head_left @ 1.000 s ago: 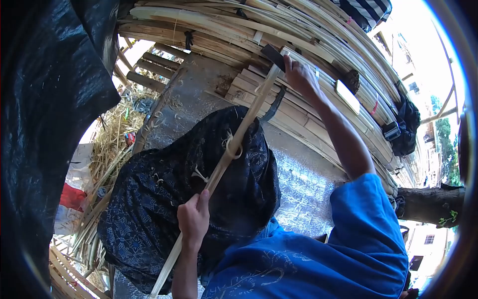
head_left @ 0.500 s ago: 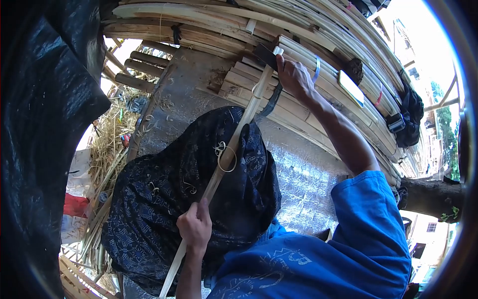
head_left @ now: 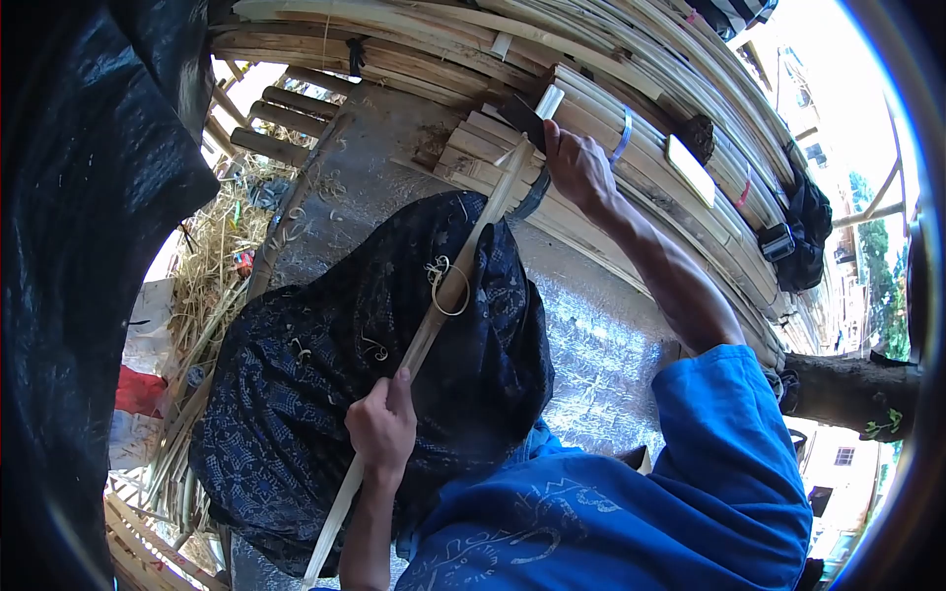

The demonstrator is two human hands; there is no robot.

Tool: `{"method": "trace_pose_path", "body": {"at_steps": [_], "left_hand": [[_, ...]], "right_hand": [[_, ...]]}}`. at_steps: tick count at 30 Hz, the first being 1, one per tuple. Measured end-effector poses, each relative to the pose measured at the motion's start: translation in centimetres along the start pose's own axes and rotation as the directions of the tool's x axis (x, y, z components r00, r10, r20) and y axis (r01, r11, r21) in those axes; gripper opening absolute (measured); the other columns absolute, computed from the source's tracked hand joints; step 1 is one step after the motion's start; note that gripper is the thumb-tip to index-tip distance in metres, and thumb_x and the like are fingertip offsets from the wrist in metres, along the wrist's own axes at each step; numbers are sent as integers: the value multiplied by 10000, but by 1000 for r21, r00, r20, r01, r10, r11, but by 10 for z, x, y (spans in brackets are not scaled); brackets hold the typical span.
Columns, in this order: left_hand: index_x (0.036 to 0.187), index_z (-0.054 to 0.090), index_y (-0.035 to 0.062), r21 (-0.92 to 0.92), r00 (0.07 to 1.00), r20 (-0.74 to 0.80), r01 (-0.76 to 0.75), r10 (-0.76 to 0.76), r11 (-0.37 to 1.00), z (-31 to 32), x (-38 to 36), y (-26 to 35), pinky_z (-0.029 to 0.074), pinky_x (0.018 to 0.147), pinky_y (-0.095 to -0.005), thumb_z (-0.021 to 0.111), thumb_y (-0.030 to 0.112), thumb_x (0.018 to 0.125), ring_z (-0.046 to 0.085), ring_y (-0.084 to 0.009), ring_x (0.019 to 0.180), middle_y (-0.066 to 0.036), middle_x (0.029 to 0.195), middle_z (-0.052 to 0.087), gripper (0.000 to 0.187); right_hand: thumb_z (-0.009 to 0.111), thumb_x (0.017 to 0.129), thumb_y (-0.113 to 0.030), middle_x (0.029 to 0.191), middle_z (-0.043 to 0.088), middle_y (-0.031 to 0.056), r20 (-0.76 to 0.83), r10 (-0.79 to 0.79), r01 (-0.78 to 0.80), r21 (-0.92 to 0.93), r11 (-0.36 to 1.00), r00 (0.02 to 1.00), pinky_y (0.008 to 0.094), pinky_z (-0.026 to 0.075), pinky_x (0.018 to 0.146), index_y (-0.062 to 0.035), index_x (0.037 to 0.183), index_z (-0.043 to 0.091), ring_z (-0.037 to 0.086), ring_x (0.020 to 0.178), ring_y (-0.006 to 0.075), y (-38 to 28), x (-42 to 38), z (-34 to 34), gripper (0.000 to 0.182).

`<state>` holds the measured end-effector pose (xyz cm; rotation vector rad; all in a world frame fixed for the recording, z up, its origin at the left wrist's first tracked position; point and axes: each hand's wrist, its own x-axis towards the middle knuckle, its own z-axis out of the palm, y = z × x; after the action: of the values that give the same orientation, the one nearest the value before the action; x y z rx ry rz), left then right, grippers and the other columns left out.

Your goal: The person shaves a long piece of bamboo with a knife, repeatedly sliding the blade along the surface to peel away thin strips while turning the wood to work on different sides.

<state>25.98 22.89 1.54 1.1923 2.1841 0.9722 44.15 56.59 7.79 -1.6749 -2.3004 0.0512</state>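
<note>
A long pale bamboo strip (head_left: 426,335) runs aslant over a dark patterned cloth (head_left: 286,394) that covers my lap. My left hand (head_left: 382,426) is closed round the lower part of the strip, thumb lying along it. Near the strip's far end, my right hand (head_left: 579,169) grips a knife; its handle is hidden by my fingers. The dark blade (head_left: 524,120) lies across the strip. A thin curled shaving (head_left: 451,292) loops round the middle of the strip, and small curls lie on the cloth.
Bundled bamboo slats (head_left: 611,207) are stacked ahead and to the right, with a white phone-like object (head_left: 691,169) on them. A black tarp (head_left: 89,246) hangs at left. Straw and offcuts (head_left: 212,286) lie beyond the grey mat (head_left: 379,148). A log (head_left: 847,394) is at right.
My right hand and the knife have slid a little down the strip toward me, and a small pale sliver shows by the blade. My left hand keeps its hold. The view has shifted slightly.
</note>
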Motion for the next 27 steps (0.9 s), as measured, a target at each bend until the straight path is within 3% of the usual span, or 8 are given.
{"method": "trace_pose_path", "body": {"at_steps": [2, 13, 15, 17, 23, 24, 25, 27], "left_hand": [[623, 576, 28, 33, 996, 65, 53, -55, 998, -4, 0, 3, 416, 430, -417, 513, 351, 953, 591, -357, 486, -159, 489, 536, 466], [668, 608, 7, 42, 995, 67, 70, -73, 997, -2, 0, 2, 396, 450, -405, 497, 371, 961, 570, -343, 483, -164, 510, 537, 480], [672, 617, 24, 60, 989, 98, 101, -107, 993, -2, 3, 4, 447, 475, -429, 494, 392, 953, 617, -362, 543, -165, 536, 579, 479], [701, 640, 26, 32, 994, 69, 88, -90, 996, -4, 0, 4, 447, 477, -428, 484, 407, 955, 620, -360, 547, -168, 545, 585, 484], [714, 650, 19, 5, 990, 110, 91, -91, 996, -10, -1, 3, 444, 469, -409, 483, 410, 958, 624, -348, 537, -165, 544, 587, 491], [714, 650, 19, -2, 991, 106, 87, -86, 996, -10, 0, 3, 444, 469, -409, 483, 410, 958, 624, -348, 537, -165, 544, 587, 491], [709, 648, 14, -7, 988, 118, 103, -102, 995, -10, 0, 3, 439, 462, -404, 488, 404, 958, 623, -345, 530, -164, 537, 582, 489], [705, 645, 9, -6, 984, 131, 120, -118, 993, -9, -2, 3, 434, 454, -398, 493, 398, 957, 621, -341, 523, -163, 531, 577, 488]], "right_hand": [[281, 995, -442, 689, 614, 257, 0, -1, 1, 12, 1000, 1000, 531, 484, 667, -20, 745, 646, 610, 693, 456, -1, -7, -1, 611], [282, 1008, -405, 683, 606, 260, 156, -10, -15, 156, 988, 988, 535, 478, 609, -30, 791, 626, 606, 658, 452, -31, -69, -11, 553], [282, 1016, -379, 613, 581, 235, 242, -248, 242, 53, 969, 938, 523, 480, 587, -39, 834, 604, 602, 595, 424, -39, -100, 3, 502], [306, 1017, -352, 621, 582, 206, 192, -157, 111, 230, 967, 969, 520, 429, 494, -36, 797, 571, 559, 518, 412, -48, -124, 11, 468], [287, 1011, -408, 598, 576, 239, 323, -55, -7, 187, 982, 945, 518, 491, 575, -16, 863, 616, 602, 582, 419, -53, -97, -25, 533], [279, 1014, -399, 611, 588, 253, 303, -18, -46, 203, 978, 953, 504, 505, 553, 0, 897, 624, 617, 588, 403, -47, -77, -31, 539], [284, 1012, -405, 630, 601, 270, 17, -252, 249, 81, 965, 968, 480, 521, 537, 13, 850, 633, 634, 605, 390, -24, -57, -18, 568], [276, 1008, -426, 710, 637, 250, 67, 9, -14, 80, 997, 998, 480, 520, 610, 7, 720, 643, 634, 629, 407, -26, -5, -37, 636]]}}
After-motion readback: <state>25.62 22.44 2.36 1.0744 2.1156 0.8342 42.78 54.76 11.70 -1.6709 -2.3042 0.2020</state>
